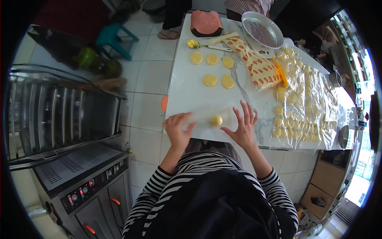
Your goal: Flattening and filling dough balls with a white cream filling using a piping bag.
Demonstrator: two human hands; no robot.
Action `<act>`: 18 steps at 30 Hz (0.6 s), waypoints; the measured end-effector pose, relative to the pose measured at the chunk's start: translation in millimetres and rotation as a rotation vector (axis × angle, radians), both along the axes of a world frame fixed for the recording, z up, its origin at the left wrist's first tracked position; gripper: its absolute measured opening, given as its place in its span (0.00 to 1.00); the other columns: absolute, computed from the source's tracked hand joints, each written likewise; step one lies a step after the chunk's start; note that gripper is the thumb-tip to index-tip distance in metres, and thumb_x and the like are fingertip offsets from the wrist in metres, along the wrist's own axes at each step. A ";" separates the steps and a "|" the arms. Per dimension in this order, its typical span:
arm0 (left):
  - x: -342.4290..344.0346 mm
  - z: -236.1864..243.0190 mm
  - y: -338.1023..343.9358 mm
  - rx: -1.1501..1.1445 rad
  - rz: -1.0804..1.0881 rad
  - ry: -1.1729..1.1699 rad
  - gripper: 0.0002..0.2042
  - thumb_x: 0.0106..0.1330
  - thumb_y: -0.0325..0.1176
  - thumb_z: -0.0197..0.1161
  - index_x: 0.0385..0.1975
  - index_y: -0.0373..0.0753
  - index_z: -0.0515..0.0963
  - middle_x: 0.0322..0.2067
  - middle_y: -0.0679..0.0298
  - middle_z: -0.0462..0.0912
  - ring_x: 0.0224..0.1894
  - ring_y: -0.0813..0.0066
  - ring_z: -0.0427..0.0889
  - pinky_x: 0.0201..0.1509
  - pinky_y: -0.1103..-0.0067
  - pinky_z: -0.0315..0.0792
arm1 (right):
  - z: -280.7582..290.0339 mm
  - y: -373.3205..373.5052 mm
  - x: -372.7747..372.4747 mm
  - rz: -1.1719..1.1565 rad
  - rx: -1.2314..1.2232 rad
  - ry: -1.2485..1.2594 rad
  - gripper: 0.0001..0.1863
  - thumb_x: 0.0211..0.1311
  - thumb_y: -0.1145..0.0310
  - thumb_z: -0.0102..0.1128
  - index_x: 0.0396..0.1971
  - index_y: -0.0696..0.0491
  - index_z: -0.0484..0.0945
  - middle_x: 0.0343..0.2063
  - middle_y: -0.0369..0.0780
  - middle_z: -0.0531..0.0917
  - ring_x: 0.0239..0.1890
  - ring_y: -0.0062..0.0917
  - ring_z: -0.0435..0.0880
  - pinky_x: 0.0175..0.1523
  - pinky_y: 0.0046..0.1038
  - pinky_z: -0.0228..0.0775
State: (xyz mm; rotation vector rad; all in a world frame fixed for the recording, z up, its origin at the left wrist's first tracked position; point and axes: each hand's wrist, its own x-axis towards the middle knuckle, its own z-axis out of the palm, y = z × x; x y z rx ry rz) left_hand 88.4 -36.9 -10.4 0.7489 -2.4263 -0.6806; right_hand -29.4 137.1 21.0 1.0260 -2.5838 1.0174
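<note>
A small ball of yellow dough (216, 120) sits on the white marble-look table (187, 99), close to its front edge. To the left of the ball is my left hand (178, 128), its fingers stretched and slightly smeared by motion. On the other side my right hand (244, 126) is spread wide, thumb nearest the ball but apart from it. Neither hand grips anything. A faint pale smear lies on the table between the hands, too blurred to make out. Farther back, several flattened dough rounds (210, 80) lie in two rows.
Plastic-covered dough balls (304, 103) fill the table's right side. Beyond the rounds lie a patterned bag (254, 63), an orange scraper (281, 72) and a spatula with yellow filling (194, 44). A foil pan (262, 30) rests on a scale. An oven (85, 179) stands left.
</note>
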 end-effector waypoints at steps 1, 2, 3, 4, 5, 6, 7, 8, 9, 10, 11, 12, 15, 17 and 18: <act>1.1 0.7 6.7 -0.029 -0.147 0.010 0.17 0.46 0.36 0.66 0.38 0.44 0.76 0.33 0.70 0.76 0.37 0.74 0.71 0.48 0.74 0.56 | 4.9 4.1 0.1 0.038 0.146 0.110 0.32 0.34 0.64 0.68 0.47 0.48 0.69 0.38 0.38 0.74 0.44 0.32 0.69 0.54 0.38 0.52; 1.7 2.1 12.6 -0.059 -0.298 0.024 0.18 0.43 0.36 0.66 0.37 0.46 0.76 0.33 0.72 0.76 0.37 0.74 0.71 0.47 0.74 0.54 | 8.7 10.7 -0.5 0.071 0.291 0.223 0.34 0.33 0.63 0.69 0.48 0.47 0.68 0.40 0.38 0.73 0.43 0.32 0.69 0.54 0.38 0.50; 1.6 1.1 17.0 -0.054 -0.303 0.029 0.18 0.43 0.36 0.66 0.37 0.46 0.76 0.33 0.72 0.76 0.37 0.74 0.71 0.47 0.74 0.54 | 1.1 21.0 -1.4 0.067 0.297 0.226 0.34 0.33 0.63 0.69 0.48 0.47 0.68 0.40 0.38 0.73 0.43 0.32 0.69 0.54 0.38 0.50; 2.5 -2.5 21.4 -0.069 -0.348 -0.008 0.17 0.43 0.36 0.66 0.37 0.46 0.76 0.32 0.72 0.76 0.36 0.74 0.71 0.47 0.73 0.54 | -18.3 34.5 -0.6 0.135 0.419 0.016 0.35 0.33 0.62 0.69 0.49 0.47 0.67 0.43 0.38 0.71 0.45 0.33 0.67 0.54 0.38 0.49; -1.1 -8.6 23.6 -0.090 -0.398 -0.038 0.17 0.42 0.36 0.67 0.36 0.46 0.77 0.32 0.73 0.76 0.36 0.75 0.71 0.47 0.73 0.54 | -38.1 45.6 -2.7 0.194 0.534 -0.190 0.36 0.33 0.61 0.69 0.50 0.46 0.67 0.45 0.39 0.69 0.47 0.33 0.65 0.54 0.39 0.48; 1.3 -20.0 22.4 -0.065 -0.450 -0.131 0.20 0.46 0.38 0.64 0.42 0.45 0.74 0.38 0.70 0.75 0.43 0.74 0.70 0.50 0.71 0.54 | -46.8 46.5 -1.0 0.205 0.563 -0.300 0.38 0.37 0.55 0.65 0.53 0.45 0.63 0.48 0.37 0.65 0.50 0.32 0.62 0.54 0.41 0.45; -1.8 -31.9 21.6 -0.071 -0.449 -0.124 0.20 0.46 0.38 0.64 0.42 0.45 0.74 0.38 0.70 0.75 0.43 0.74 0.70 0.50 0.71 0.54 | -53.9 46.6 -2.8 0.203 0.559 -0.292 0.38 0.37 0.55 0.65 0.53 0.45 0.63 0.48 0.37 0.65 0.50 0.32 0.62 0.54 0.41 0.45; -7.4 -34.8 20.2 -0.124 -0.465 -0.176 0.23 0.50 0.41 0.60 0.47 0.44 0.69 0.45 0.67 0.71 0.50 0.71 0.65 0.54 0.68 0.50 | -53.2 37.8 -1.6 0.112 0.514 -0.171 0.39 0.37 0.52 0.64 0.54 0.46 0.62 0.48 0.38 0.65 0.50 0.32 0.61 0.55 0.42 0.43; -12.7 -37.5 18.9 -0.178 -0.480 -0.228 0.26 0.54 0.44 0.55 0.53 0.43 0.64 0.51 0.64 0.67 0.57 0.69 0.61 0.59 0.65 0.47 | -52.6 30.1 -1.7 0.020 0.466 -0.052 0.40 0.38 0.49 0.62 0.55 0.48 0.61 0.48 0.39 0.64 0.51 0.32 0.60 0.55 0.43 0.41; -19.3 -40.5 16.7 -0.182 -0.479 -0.225 0.26 0.54 0.44 0.55 0.53 0.43 0.64 0.51 0.64 0.67 0.57 0.69 0.61 0.59 0.65 0.47 | -52.5 23.6 -6.1 0.019 0.463 -0.048 0.40 0.38 0.49 0.62 0.55 0.48 0.61 0.48 0.39 0.64 0.51 0.32 0.60 0.55 0.43 0.41; -32.0 -37.9 13.0 -0.232 -0.451 -0.283 0.27 0.58 0.46 0.49 0.56 0.43 0.59 0.56 0.63 0.60 0.61 0.67 0.53 0.61 0.62 0.40 | -54.9 16.1 -16.1 -0.029 0.470 -0.005 0.40 0.42 0.48 0.58 0.56 0.48 0.58 0.52 0.40 0.59 0.55 0.33 0.54 0.57 0.46 0.35; -43.2 -35.7 9.8 -0.280 -0.422 -0.342 0.28 0.61 0.48 0.43 0.59 0.43 0.54 0.61 0.61 0.53 0.64 0.66 0.45 0.63 0.59 0.33 | -55.6 9.6 -25.4 -0.077 0.479 0.036 0.40 0.45 0.46 0.55 0.58 0.48 0.55 0.56 0.41 0.54 0.60 0.35 0.48 0.58 0.49 0.28; -87.5 -39.4 -9.8 -0.306 -0.375 -0.407 0.28 0.62 0.50 0.37 0.61 0.44 0.49 0.63 0.61 0.44 0.65 0.61 0.40 0.63 0.56 0.27 | -61.9 -9.6 -58.2 -0.163 0.465 0.112 0.39 0.51 0.46 0.48 0.60 0.48 0.50 0.62 0.41 0.47 0.64 0.37 0.38 0.59 0.53 0.18; -108.5 -38.2 -15.5 -0.333 -0.346 -0.379 0.28 0.62 0.49 0.38 0.61 0.45 0.49 0.63 0.60 0.44 0.65 0.61 0.40 0.63 0.56 0.28 | -63.7 -13.6 -69.7 -0.207 0.431 0.152 0.38 0.52 0.46 0.46 0.61 0.48 0.48 0.63 0.41 0.43 0.65 0.37 0.34 0.59 0.54 0.14; -112.1 -38.1 -17.1 -0.350 -0.312 -0.352 0.28 0.63 0.49 0.38 0.61 0.45 0.50 0.63 0.60 0.45 0.65 0.61 0.40 0.63 0.56 0.28 | -63.7 -15.0 -72.1 -0.191 0.427 0.151 0.37 0.53 0.47 0.45 0.61 0.48 0.48 0.63 0.40 0.43 0.65 0.37 0.34 0.59 0.55 0.15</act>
